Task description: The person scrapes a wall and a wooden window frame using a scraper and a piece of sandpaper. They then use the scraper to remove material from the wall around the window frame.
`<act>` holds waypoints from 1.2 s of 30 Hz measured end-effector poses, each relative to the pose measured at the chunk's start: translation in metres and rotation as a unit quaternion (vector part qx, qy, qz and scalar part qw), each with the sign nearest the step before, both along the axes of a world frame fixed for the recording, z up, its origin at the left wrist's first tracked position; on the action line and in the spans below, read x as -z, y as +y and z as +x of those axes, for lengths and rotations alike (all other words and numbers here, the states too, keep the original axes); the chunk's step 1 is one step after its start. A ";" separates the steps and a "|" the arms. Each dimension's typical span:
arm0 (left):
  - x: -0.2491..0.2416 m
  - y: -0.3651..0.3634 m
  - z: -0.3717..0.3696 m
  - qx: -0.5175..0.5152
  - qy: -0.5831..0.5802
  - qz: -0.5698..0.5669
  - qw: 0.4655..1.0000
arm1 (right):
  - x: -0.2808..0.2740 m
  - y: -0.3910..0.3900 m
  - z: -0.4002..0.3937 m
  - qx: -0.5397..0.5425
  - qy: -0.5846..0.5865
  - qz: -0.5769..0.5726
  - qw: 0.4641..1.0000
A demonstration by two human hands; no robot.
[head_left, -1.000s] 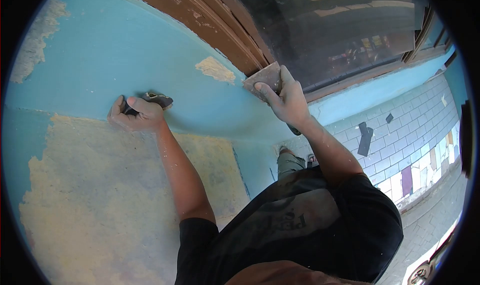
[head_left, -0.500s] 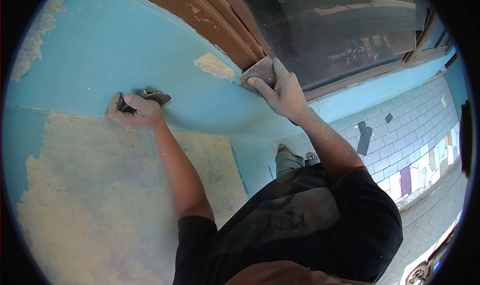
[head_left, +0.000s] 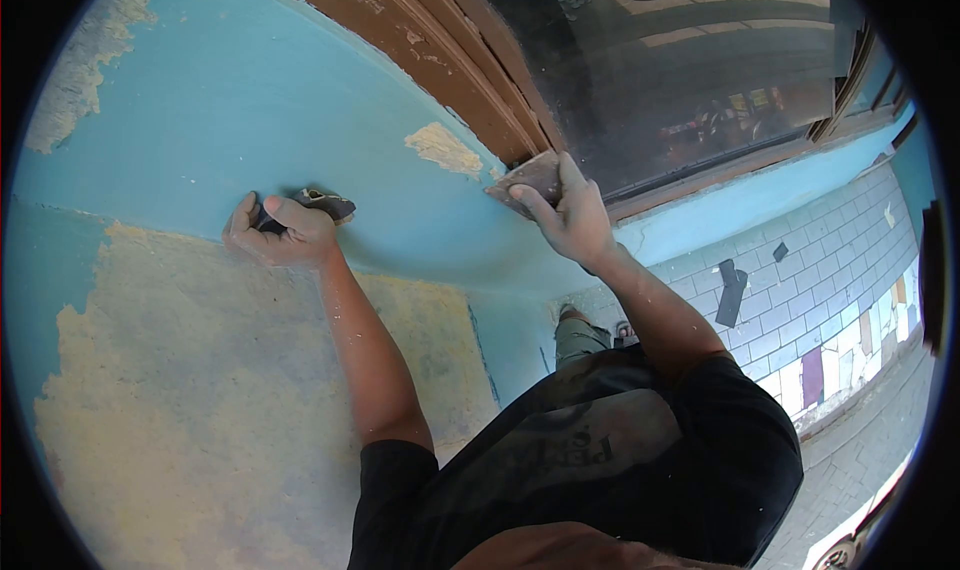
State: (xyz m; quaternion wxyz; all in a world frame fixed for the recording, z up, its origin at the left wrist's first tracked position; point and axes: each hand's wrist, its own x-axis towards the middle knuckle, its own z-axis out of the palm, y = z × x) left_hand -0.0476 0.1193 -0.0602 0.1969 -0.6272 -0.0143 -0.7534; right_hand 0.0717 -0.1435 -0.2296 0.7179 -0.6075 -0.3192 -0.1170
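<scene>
My left hand (head_left: pixel 283 232) is curled around a folded dark sheet of sandpaper (head_left: pixel 328 205), close against the light blue wall (head_left: pixel 230 100). Its fingers are closed and dusty. My right hand (head_left: pixel 575 213) pinches a flat, brownish-grey scraper plate (head_left: pixel 530 182) between thumb and fingers. The plate's far edge is at the blue wall, where it meets the lower end of the brown wooden window frame (head_left: pixel 455 60). A bare, cream-coloured patch (head_left: pixel 443 148) shows in the paint just left of the plate.
Dark window glass (head_left: pixel 680 80) is set beyond the frame. Below my left hand the wall is a large, pale unpainted area (head_left: pixel 220 370). Dark sheet pieces (head_left: pixel 732 292) lie on the grey tiled floor (head_left: pixel 790 280) at the right. A foot (head_left: pixel 625 332) shows near my shirt.
The camera view has shifted, so wall, frame and hands all appear slightly lower and further right. Both hands keep their holds, with little visible movement against the wall.
</scene>
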 end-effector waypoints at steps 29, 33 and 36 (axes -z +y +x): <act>0.000 -0.002 0.004 0.035 -0.012 -0.044 0.998 | -0.023 -0.001 -0.005 -0.005 0.059 -0.040 0.997; 0.005 -0.005 -0.001 0.030 0.006 -0.070 0.997 | -0.022 -0.004 -0.011 -0.029 0.103 -0.079 0.991; 0.002 -0.004 0.001 0.029 0.001 -0.039 0.999 | -0.006 0.009 -0.010 0.006 0.037 0.060 0.997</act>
